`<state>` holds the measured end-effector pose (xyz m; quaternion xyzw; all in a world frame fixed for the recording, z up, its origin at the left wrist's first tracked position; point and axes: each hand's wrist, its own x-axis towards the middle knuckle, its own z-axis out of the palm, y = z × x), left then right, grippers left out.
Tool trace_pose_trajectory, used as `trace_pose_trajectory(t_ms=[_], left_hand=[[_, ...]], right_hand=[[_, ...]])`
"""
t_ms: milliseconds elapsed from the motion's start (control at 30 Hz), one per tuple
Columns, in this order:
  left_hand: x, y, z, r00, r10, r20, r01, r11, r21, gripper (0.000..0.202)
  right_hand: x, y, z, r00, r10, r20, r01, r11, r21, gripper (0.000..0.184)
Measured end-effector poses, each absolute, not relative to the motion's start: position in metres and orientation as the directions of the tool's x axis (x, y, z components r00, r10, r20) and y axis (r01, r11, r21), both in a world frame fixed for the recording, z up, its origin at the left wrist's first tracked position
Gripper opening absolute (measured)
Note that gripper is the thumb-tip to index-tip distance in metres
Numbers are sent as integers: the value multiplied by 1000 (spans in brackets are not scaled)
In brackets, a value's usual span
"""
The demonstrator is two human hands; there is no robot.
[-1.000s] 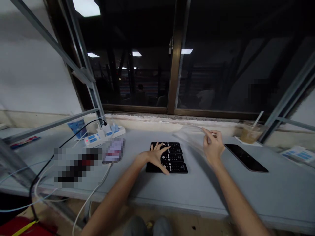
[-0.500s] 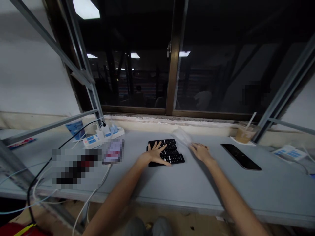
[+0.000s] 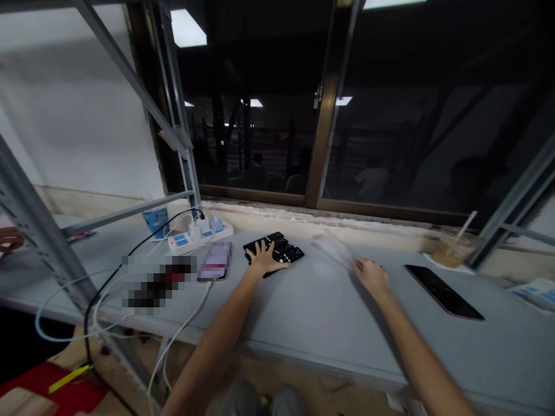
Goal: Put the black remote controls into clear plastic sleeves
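Observation:
Several black remote controls [image 3: 295, 253] lie side by side on the grey table. Across them rests my left hand [image 3: 263, 260], fingers spread, covering part of their buttons. To the right, my right hand [image 3: 372, 275] pinches the edge of a clear plastic bag [image 3: 333, 249], which looks thin and crumpled and lies just above or on the tabletop. Its far end is blurred.
On the left are a power strip [image 3: 202, 237] with plugs and cables, a charging phone [image 3: 215, 261] and a blue cup [image 3: 156, 223]. Rightward lie a dark phone [image 3: 443, 292] and a plastic cup with a straw [image 3: 453, 245]. A metal post [image 3: 47, 231] crosses the left side.
The remote controls have slid left and away under my left hand, toward the power strip. My right hand still holds the bag, and the camera view has turned.

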<state>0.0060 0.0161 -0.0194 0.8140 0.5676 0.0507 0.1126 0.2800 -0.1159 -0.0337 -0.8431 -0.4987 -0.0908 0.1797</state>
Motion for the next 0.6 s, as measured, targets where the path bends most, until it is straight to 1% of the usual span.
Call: trace_pose_trajectory(t_ms=[67, 133, 200, 267, 333, 400, 500, 533, 600], left_hand=[[2, 23, -22, 308, 951, 18, 918, -302, 257, 111], [-1, 29, -25, 290, 951, 105, 910, -308, 277, 105], [-3, 32, -26, 307, 930, 202, 889, -356, 289, 96], [-4, 34, -26, 354, 893, 279, 862, -427, 274, 83], [-2, 33, -24, 426, 848, 314, 831, -504, 235, 70], [-1, 30, -22, 497, 810, 311, 799, -567, 201, 57], [1, 23, -18, 522, 797, 302, 790, -586, 182, 44], [1, 21, -17, 505, 807, 305, 804, -569, 174, 42], [0, 18, -13, 445, 840, 310, 846, -508, 161, 37]], right_hand=[[279, -117, -31, 529, 756, 386, 847, -447, -287, 41], [277, -118, -26, 558, 688, 464, 825, -395, -405, 44], [272, -119, -21, 556, 618, 555, 812, -262, -521, 47], [264, -118, -17, 503, 587, 635, 813, -72, -577, 47], [255, -114, -17, 388, 615, 687, 820, 110, -562, 43], [245, -110, -21, 230, 699, 677, 822, 234, -520, 38], [234, -103, -31, -32, 832, 554, 826, 335, -454, 31], [233, -102, -35, -107, 856, 505, 827, 359, -433, 30], [232, -100, -40, -200, 876, 439, 831, 389, -398, 32]])
